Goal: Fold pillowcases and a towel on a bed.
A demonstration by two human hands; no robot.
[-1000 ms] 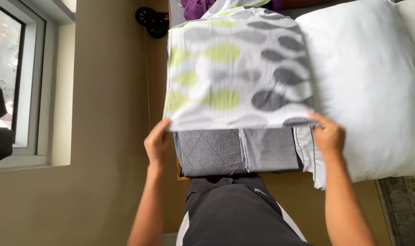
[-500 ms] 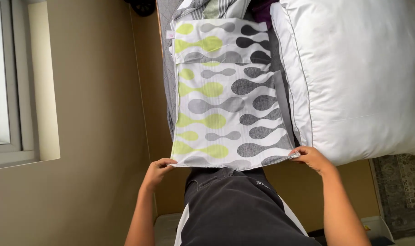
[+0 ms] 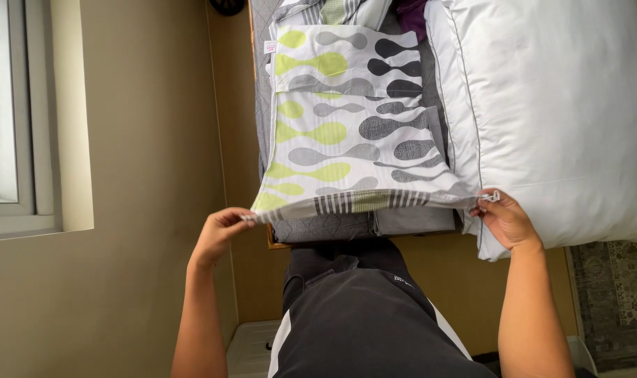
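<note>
A white cloth [image 3: 346, 133] printed with green, grey and black drop shapes, a pillowcase or sheet, lies stretched over a bed. Its near edge shows a striped underside. My left hand [image 3: 217, 234] pinches the near left corner of this cloth. My right hand [image 3: 504, 218] pinches the near right corner, beside the white pillow. Both hands hold the edge taut and lifted a little above the grey quilted bedding [image 3: 325, 227].
A large white pillow [image 3: 556, 112] fills the right side. A beige wall [image 3: 143, 140] and a window frame [image 3: 24, 119] are on the left. A patterned rug [image 3: 612, 294] shows at lower right. My dark shorts [image 3: 360, 322] are below.
The cloth has been drawn toward me and spread longer over the bed. Its near edge is now turned up, showing stripes. My hands have moved wider apart.
</note>
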